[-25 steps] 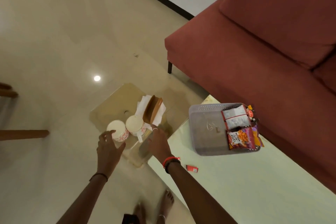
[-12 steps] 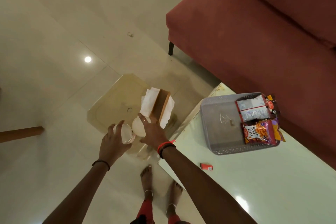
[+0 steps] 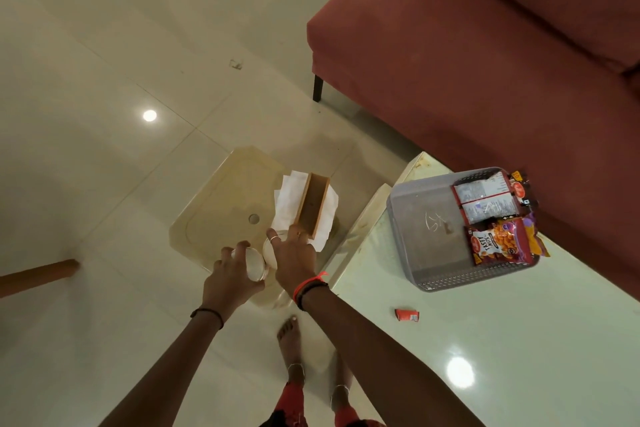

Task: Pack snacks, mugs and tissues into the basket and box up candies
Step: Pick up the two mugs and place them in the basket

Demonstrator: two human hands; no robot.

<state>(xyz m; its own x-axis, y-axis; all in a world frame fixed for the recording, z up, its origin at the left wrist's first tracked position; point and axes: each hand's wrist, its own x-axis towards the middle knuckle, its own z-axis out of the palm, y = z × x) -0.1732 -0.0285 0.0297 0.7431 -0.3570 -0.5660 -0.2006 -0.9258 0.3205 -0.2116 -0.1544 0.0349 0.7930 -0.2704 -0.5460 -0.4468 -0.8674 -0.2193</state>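
My left hand grips a white mug over the low cream side table. My right hand covers a second white mug right beside it, fingers wrapped over its top. Just beyond them stands a wooden tissue holder with white tissues sticking out. The grey plastic basket sits on the glass coffee table to the right. Snack packets lie along the basket's right side.
A small red candy wrapper lies on the glass table near its front-left edge. A dark red sofa runs behind the basket. A wooden furniture leg juts in at the left. My bare feet stand on the tiled floor.
Both hands have closed on the two mugs, which stood untouched a second ago. The mugs now sit tilted in my grip, and my view has shifted forward over the side table.
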